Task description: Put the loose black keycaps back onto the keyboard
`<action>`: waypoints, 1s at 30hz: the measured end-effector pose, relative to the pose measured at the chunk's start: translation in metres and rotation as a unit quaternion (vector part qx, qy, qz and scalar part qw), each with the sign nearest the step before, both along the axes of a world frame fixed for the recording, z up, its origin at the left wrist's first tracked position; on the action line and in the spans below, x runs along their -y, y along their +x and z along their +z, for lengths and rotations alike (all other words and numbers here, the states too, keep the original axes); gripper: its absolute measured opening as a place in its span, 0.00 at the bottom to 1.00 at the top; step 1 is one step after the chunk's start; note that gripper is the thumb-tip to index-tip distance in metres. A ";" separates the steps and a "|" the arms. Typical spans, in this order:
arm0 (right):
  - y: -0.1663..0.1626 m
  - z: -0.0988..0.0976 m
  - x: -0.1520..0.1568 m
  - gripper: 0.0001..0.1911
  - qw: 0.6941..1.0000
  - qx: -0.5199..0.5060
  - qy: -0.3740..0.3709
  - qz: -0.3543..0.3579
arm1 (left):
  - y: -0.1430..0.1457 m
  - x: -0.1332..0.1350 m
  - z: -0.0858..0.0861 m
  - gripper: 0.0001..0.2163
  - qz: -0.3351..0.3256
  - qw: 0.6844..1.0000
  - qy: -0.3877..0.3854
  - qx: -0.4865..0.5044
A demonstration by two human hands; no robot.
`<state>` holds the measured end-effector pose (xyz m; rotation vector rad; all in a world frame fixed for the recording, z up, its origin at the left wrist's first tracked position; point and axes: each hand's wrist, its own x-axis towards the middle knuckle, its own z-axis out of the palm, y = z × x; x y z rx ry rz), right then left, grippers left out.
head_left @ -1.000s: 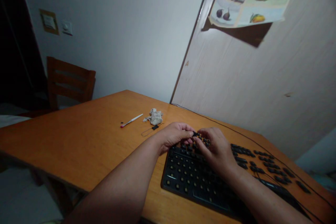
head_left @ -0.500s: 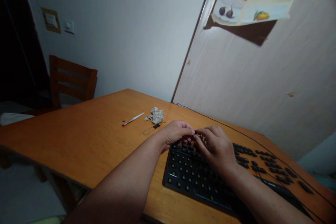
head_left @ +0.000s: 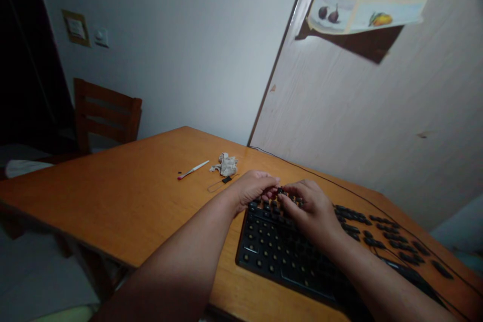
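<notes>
A black keyboard point(head_left: 279, 256) with its keycaps off lies on the orange wooden table point(head_left: 124, 196). Its bare switch stems show as pale dots. Both hands meet over the keyboard's far left corner. My left hand point(head_left: 252, 188) is curled, its fingertips pinched on a small black keycap point(head_left: 279, 190). My right hand point(head_left: 311, 211) is curled too, with fingertips touching the same keycap from the other side. Loose black keycaps point(head_left: 377, 234) lie in rows beyond the keyboard on the right.
A crumpled tissue point(head_left: 227, 164), a thin white tool with a red tip point(head_left: 193, 169) and a wire keycap puller point(head_left: 219, 184) lie left of the hands. A black cable point(head_left: 339, 183) runs along the wall. A wooden chair point(head_left: 107, 115) stands behind the table.
The hands stay pinched together over the keyboard's corner. The view has shifted slightly, moving everything a little right and up.
</notes>
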<state>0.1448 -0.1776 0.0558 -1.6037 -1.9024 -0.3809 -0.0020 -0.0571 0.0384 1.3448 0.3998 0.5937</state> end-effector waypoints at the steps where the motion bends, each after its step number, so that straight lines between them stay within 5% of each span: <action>1: -0.001 0.000 0.000 0.07 1.000 -0.015 -0.021 0.005 | 0.000 -0.001 0.001 0.12 0.018 1.000 -0.005 0.004; 11: -0.020 -0.010 0.001 0.04 0.971 -0.092 -0.211 0.069 | 0.004 -0.008 -0.002 0.06 0.114 0.993 -0.010 -0.019; 30: -0.028 -0.018 -0.005 0.05 0.966 -0.076 -0.243 0.042 | 0.005 -0.003 0.001 0.05 0.120 0.991 0.013 -0.050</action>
